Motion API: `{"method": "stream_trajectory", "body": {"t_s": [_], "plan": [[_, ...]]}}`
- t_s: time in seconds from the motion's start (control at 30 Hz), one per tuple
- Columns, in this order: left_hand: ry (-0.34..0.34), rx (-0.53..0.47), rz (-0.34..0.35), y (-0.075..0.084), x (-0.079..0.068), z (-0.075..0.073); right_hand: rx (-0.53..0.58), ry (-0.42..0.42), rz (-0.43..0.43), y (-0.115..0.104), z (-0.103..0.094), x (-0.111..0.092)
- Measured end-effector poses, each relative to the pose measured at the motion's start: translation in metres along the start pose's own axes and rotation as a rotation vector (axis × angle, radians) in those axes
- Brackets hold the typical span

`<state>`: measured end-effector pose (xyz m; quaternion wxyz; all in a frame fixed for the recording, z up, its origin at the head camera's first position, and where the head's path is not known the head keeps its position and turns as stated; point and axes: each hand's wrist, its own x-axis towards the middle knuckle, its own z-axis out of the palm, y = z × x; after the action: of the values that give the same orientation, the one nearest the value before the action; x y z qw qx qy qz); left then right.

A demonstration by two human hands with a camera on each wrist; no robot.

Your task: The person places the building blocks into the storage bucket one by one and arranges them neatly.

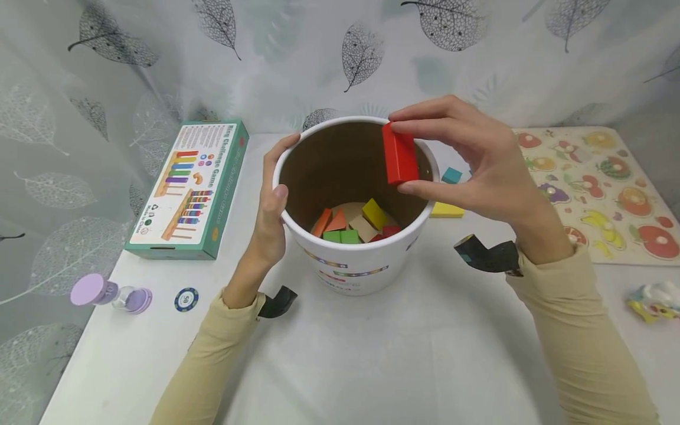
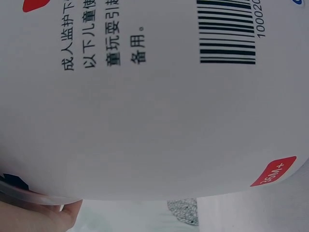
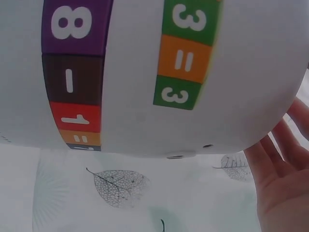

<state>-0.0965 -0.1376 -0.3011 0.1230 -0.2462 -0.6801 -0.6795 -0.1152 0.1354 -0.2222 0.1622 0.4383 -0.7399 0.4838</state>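
Observation:
A white bucket (image 1: 372, 251) stands on the table in the head view. My left hand (image 1: 270, 221) grips its left side, the thumb bent over the rim. Above the right part of the opening, my right hand (image 1: 475, 156) pinches a red block (image 1: 401, 156) between thumb and fingers. On the bucket's floor lie several coloured blocks, among them green blocks (image 1: 341, 236), a yellow block (image 1: 375, 213) and an orange block (image 1: 321, 222). Printed bucket wall fills most of both wrist views; the red block is hidden there.
Left of the bucket are a green game box (image 1: 183, 189), a poker chip (image 1: 186, 300) and a purple hourglass (image 1: 127, 298). To the right lie a blue block (image 1: 451, 175), a yellow piece (image 1: 447, 210), a fruit puzzle board (image 1: 600, 177) and a small toy (image 1: 656, 301).

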Motion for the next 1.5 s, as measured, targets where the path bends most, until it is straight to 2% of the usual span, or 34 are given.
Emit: {"method": "stream_trajectory", "body": {"t_s": [0.13,0.4,0.63,0.77,0.87,0.97,1.1,1.23,1.33,1.4,1.5], "plan": [[0.002,0.006,0.001,0.0,0.0,0.0,0.014,-0.014,0.002,0.001,-0.001,0.0],[-0.003,-0.016,-0.007,0.0,-0.001,0.0,0.114,-0.021,-0.01,0.005,-0.003,-0.003],[0.002,-0.018,-0.005,0.0,0.0,0.0,0.22,-0.001,-0.007,0.012,-0.02,-0.013],[0.005,-0.019,-0.008,-0.001,-0.001,0.0,0.294,0.053,0.042,0.024,-0.032,-0.028],[0.005,-0.021,-0.008,-0.001,-0.001,0.001,0.298,0.077,0.131,0.042,-0.038,-0.046],[0.002,-0.022,-0.009,0.0,0.0,0.001,0.09,0.012,0.26,0.064,-0.041,-0.068],[-0.001,-0.015,-0.012,0.0,0.001,0.002,-0.204,-0.159,0.412,0.095,-0.04,-0.097],[-0.001,-0.011,-0.016,0.0,0.001,0.003,-0.255,-0.288,0.529,0.116,-0.037,-0.115],[-0.004,-0.015,-0.016,0.0,0.001,0.002,-0.27,-0.339,0.582,0.122,-0.035,-0.12],[-0.005,-0.014,-0.016,0.0,0.0,0.002,-0.277,-0.354,0.589,0.123,-0.033,-0.12],[-0.005,-0.019,-0.01,0.001,0.0,0.001,-0.302,-0.358,0.54,0.124,-0.029,-0.118]]}}
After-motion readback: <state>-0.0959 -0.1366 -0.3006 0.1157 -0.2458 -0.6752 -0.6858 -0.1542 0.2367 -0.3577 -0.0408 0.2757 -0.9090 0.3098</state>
